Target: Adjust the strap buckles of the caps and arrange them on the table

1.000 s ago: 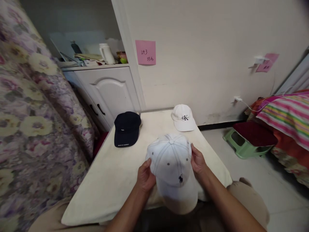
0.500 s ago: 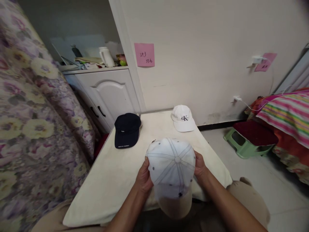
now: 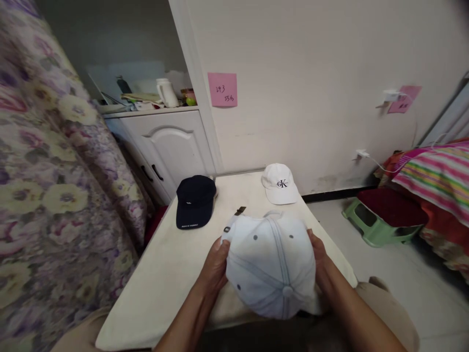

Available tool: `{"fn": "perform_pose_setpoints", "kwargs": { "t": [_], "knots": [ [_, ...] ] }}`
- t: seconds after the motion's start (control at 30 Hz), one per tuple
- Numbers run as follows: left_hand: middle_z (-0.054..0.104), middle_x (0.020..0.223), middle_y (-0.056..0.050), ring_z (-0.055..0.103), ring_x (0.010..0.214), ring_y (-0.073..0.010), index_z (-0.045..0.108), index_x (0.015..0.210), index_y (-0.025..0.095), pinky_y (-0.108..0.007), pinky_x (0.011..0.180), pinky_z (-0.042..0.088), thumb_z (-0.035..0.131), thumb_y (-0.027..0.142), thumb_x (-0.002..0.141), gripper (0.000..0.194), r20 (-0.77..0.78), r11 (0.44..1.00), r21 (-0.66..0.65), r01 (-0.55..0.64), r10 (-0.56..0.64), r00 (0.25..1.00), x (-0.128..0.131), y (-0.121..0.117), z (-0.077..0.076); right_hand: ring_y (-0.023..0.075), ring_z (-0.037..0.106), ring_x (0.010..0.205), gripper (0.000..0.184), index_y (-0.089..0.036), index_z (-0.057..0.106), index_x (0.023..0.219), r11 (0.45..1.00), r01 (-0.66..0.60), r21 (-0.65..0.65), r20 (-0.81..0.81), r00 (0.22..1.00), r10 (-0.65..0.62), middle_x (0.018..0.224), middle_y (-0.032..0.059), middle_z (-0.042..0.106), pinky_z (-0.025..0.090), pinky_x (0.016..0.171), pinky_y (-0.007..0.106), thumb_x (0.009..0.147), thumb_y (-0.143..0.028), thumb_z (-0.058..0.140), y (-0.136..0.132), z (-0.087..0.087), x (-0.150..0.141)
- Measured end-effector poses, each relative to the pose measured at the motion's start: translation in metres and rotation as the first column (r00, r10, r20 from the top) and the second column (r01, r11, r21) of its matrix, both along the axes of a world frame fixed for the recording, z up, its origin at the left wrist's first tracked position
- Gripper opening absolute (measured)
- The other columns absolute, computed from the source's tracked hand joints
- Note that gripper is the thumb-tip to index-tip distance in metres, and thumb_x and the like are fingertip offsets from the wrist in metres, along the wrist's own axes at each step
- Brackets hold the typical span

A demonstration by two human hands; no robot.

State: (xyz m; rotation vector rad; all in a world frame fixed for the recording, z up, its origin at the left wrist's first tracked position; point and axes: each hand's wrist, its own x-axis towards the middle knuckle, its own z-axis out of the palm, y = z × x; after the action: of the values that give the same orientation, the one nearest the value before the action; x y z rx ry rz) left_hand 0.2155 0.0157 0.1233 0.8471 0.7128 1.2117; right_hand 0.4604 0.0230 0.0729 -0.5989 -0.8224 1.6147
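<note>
A pale denim baseball cap (image 3: 271,264) is held between my two hands above the near edge of the cream-covered table (image 3: 154,288). My left hand (image 3: 218,261) grips its left side, thumb on top. On the opposite side my right hand (image 3: 318,252) is closed on the cap, its fingers partly hidden. The cap's back faces away from me, with a loose strap and dark buckle sticking out at upper left; its brim is out of sight underneath. A navy cap (image 3: 196,201) lies at the table's left, and a white cap with black letters (image 3: 279,184) at the far right corner.
A wall with a pink note (image 3: 223,90) rises behind the table. To the left are a floral curtain (image 3: 54,195) and a white cabinet (image 3: 176,146) with a jug (image 3: 167,93) on it. A green stool (image 3: 373,230) stands right, beside a striped bed cover (image 3: 436,171).
The pale cap has been tipped so its back and strap show and its brim has gone out of view. Both hands keep hold of it. The other two caps stay put.
</note>
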Motion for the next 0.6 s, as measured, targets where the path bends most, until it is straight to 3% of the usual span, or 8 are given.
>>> {"fn": "perform_pose_setpoints", "kwargs": {
  "t": [0.13, 0.23, 0.37, 0.47, 0.6],
  "knots": [
    [0.074, 0.076, -0.009, 0.068, 0.071, -0.0266, 0.074, 0.099, 0.011, -0.031, 0.062, 0.054, 0.083, 0.062, 0.057, 0.068, -0.18, 0.989, 0.135, 0.057, -0.032, 0.983, -0.009, 0.008, 0.026, 0.0316, 0.073, 0.079, 0.047, -0.021, 0.077, 0.08, 0.983, 0.0, 0.183, 0.072, 0.997, -0.014, 0.069, 0.0075, 0.076, 0.06, 0.071, 0.039, 0.056, -0.06, 0.084, 0.01, 0.014, 0.016],
    [0.071, 0.075, -0.005, 0.062, 0.064, -0.0194, 0.074, 0.092, 0.012, -0.025, 0.056, 0.048, 0.085, 0.058, 0.055, 0.06, -0.273, 0.976, 0.172, 0.13, -0.08, 0.959, -0.02, 0.015, 0.029, 0.0253, 0.07, 0.066, 0.037, -0.017, 0.077, 0.076, 0.937, -0.15, 0.314, 0.257, 0.964, 0.068, 0.066, 0.0066, 0.075, 0.056, 0.062, 0.033, 0.058, -0.048, 0.087, 0.023, 0.011, 0.03],
    [0.065, 0.075, 0.0, 0.053, 0.061, -0.0124, 0.07, 0.09, 0.014, -0.02, 0.054, 0.04, 0.084, 0.046, 0.062, 0.044, -0.374, 0.972, 0.15, 0.179, -0.112, 0.921, -0.034, 0.016, 0.018, 0.0146, 0.062, 0.056, 0.027, -0.013, 0.077, 0.075, 0.888, -0.347, 0.303, 0.43, 0.881, 0.197, 0.066, 0.0037, 0.072, 0.05, 0.057, 0.023, 0.066, -0.037, 0.085, 0.027, -0.001, 0.043],
    [0.055, 0.067, 0.004, 0.045, 0.059, -0.0096, 0.066, 0.079, 0.015, -0.018, 0.053, 0.035, 0.08, 0.042, 0.068, 0.032, -0.445, 0.965, 0.165, 0.206, -0.114, 0.888, -0.039, 0.009, 0.015, 0.0122, 0.057, 0.053, 0.028, -0.012, 0.076, 0.073, 0.837, -0.478, 0.267, 0.498, 0.812, 0.305, 0.062, 0.0013, 0.068, 0.047, 0.053, 0.021, 0.065, -0.037, 0.085, 0.021, -0.003, 0.044],
    [0.049, 0.066, 0.004, 0.041, 0.06, -0.0095, 0.06, 0.071, 0.015, -0.018, 0.054, 0.033, 0.077, 0.039, 0.072, 0.029, -0.547, 0.948, 0.179, 0.262, -0.126, 0.827, -0.04, 0.0, 0.02, 0.0127, 0.056, 0.057, 0.03, -0.012, 0.075, 0.075, 0.823, -0.489, 0.289, 0.532, 0.797, 0.286, 0.066, 0.001, 0.067, 0.047, 0.055, 0.022, 0.067, -0.04, 0.083, 0.015, 0.004, 0.04]
  ]
}}
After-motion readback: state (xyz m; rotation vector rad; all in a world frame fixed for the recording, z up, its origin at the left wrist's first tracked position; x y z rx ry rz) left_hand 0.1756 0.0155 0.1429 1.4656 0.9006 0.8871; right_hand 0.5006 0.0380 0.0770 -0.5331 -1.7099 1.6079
